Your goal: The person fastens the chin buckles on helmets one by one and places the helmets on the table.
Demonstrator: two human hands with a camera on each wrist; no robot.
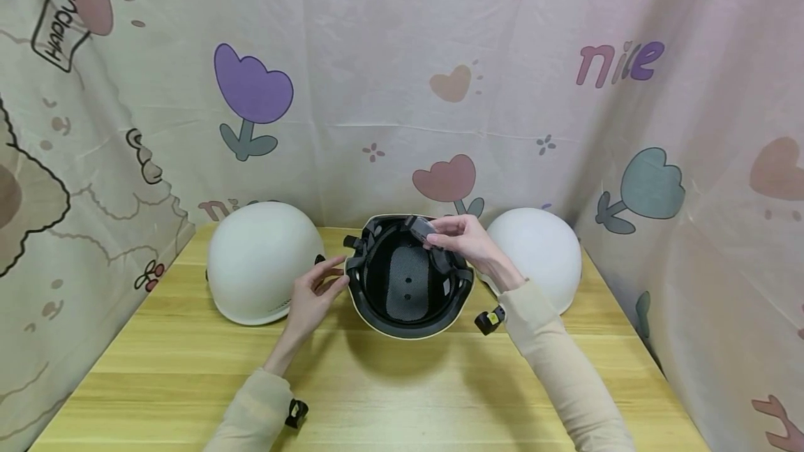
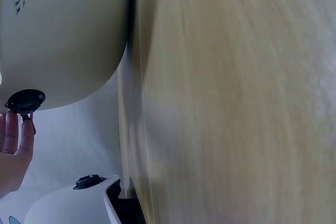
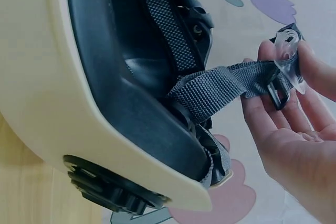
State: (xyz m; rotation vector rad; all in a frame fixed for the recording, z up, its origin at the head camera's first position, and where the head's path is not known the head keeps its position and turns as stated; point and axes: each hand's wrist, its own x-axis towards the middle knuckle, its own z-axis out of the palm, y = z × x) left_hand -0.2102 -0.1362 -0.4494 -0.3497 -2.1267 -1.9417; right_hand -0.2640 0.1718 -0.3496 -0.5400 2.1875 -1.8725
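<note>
An upturned cream helmet (image 1: 411, 333) sits mid-table, its black padded inside facing me. At its left rim, my left hand (image 1: 312, 298) holds the edge with thumb and fingers. The left wrist view shows those fingertips right at a black round side fitting (image 2: 25, 100). Above the helmet's opening, my right hand (image 1: 467, 239) pinches a grey chin strap (image 3: 215, 90) near its end. A clear plastic piece (image 3: 286, 59) and a black buckle (image 3: 277, 97) lie on the strap between the right thumb and fingers.
Dome up, one white helmet (image 1: 264, 264) stands to the left and another (image 1: 537, 253) to the right behind my right forearm. Under them is a wooden table (image 1: 383, 396). A printed curtain (image 1: 377, 89) hangs behind and along both sides.
</note>
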